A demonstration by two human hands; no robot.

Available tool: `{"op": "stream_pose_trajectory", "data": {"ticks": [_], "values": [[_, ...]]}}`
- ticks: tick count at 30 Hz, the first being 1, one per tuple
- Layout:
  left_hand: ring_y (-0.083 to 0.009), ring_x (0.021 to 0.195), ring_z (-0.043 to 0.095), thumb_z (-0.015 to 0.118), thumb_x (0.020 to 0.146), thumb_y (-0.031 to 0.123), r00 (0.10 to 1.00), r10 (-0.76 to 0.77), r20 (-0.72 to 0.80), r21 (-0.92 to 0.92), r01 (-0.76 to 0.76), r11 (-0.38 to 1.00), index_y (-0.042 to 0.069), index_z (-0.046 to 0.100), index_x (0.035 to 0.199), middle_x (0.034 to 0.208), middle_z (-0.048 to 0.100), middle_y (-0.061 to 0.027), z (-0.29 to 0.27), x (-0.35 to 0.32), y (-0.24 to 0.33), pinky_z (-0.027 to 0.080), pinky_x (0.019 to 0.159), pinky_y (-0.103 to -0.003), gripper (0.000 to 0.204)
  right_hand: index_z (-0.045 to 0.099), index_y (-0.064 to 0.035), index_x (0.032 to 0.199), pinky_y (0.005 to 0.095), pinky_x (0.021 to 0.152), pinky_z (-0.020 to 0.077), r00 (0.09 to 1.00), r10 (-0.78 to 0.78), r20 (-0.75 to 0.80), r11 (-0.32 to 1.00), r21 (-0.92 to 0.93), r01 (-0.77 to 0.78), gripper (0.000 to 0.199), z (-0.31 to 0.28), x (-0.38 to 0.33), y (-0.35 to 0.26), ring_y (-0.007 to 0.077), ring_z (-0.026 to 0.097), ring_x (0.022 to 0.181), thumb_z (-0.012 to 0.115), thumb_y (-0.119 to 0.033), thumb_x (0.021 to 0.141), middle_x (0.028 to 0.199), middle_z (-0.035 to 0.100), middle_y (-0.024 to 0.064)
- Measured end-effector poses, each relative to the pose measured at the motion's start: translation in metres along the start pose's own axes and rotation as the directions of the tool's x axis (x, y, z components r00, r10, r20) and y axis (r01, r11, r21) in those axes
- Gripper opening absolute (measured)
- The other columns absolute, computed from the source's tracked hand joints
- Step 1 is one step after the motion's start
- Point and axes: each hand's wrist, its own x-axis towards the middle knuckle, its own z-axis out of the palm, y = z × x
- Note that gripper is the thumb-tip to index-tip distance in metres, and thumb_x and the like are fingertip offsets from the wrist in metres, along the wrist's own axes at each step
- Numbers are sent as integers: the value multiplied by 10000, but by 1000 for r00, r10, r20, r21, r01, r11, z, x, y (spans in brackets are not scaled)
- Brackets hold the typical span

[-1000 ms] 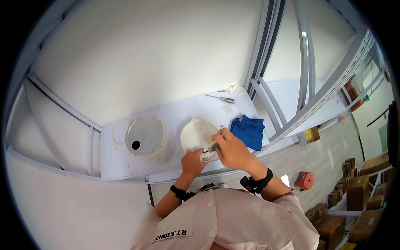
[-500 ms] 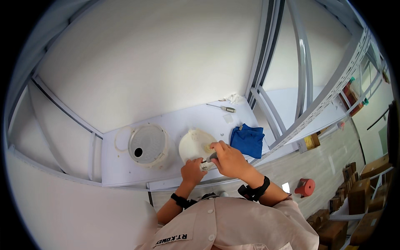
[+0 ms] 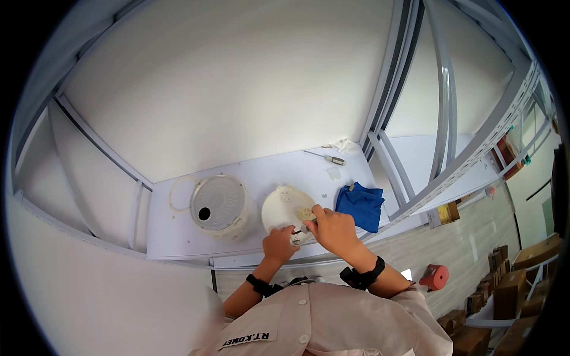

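White round lid point(image 3: 284, 209) at frame centre, pale yellow fitting point(image 3: 305, 213) on it. White cooker body point(image 3: 218, 205) left of centre, grey ribbed top, black hole. Blue cloth point(image 3: 361, 205) right of centre. White table point(image 3: 178, 231). Red roll point(image 3: 435, 276) lower right. Black wristbands.

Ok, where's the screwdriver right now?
In the head view the screwdriver lies at the back right of the white table, beside a crumpled white rag, beyond the blue cloth, away from both hands.
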Motion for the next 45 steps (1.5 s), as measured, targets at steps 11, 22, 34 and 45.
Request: {"op": "stream_pose_trajectory", "data": {"ticks": [11, 22, 34, 45], "values": [[-267, 1079, 688, 938, 681, 335, 999, -28, 36, -3, 28, 1000, 214, 689, 1300, 1215, 759, 57, -7, 4, 3, 597, 857, -432, 679, 550, -49, 1252, 454, 620, 553, 953, -248, -173, 964, 48, 260, 424, -2, 2, 8, 377, 699, 832, 730, -264, 933, 1007, 619, 186], [-270, 1080, 691, 938, 676, 337, 999, -24, 30, -3, 24, 1000, 210, 683, 1311, 1181, 764, 40, 3, 7, -2, 597, 840, -436, 696, 538, -61, 1193, 420, 547, 531, 858, -390, -334, 893, 91, 442, 411, 1, 7, 15, 334, 708, 704, 758, -266, 912, 880, 644, 147], [-278, 1049, 696, 938, 672, 326, 999, -30, 13, -1, 30, 1000, 205, 690, 1274, 1151, 765, 22, -1, 6, 2, 597, 822, -443, 662, 561, -54, 1193, 433, 577, 538, 819, -415, -396, 870, 90, 484, 389, 0, 4, 13, 364, 697, 798, 749, -263, 924, 987, 615, 181], [-285, 1066, 698, 942, 672, 310, 999, -41, -7, -38, 41, 998, 201, 692, 1268, 1152, 765, 17, 3, 5, -2, 599, 816, -451, 655, 563, -52, 1256, 368, 545, 540, 959, -183, -218, 980, -114, 161, 474, -9, -7, 3, 308, 717, 784, 768, -311, 916, 998, 623, 163]]}}
